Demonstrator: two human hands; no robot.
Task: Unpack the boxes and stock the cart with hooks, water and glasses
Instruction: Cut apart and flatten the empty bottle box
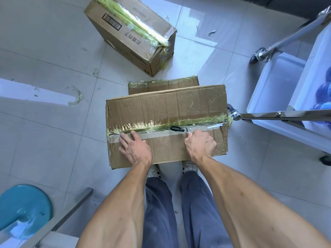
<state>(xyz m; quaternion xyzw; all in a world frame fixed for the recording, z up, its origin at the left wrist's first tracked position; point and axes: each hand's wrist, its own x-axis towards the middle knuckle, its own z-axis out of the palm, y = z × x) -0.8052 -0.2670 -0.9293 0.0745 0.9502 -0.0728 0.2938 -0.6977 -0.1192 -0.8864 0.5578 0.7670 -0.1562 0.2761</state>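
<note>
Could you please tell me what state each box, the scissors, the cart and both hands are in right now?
Near box: closed, top seam still taped.
Far box: closed, taped, lying on the floor.
Scissors: lying along the near box's seam, held by the right hand.
Left hand: flat, pressing on the near box.
Right hand: curled round the scissors.
Cart: beside the near box; blue items on a shelf.

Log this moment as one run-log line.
left hand flat on taped box | right hand gripping scissors at seam | box sealed | cart beside
</note>
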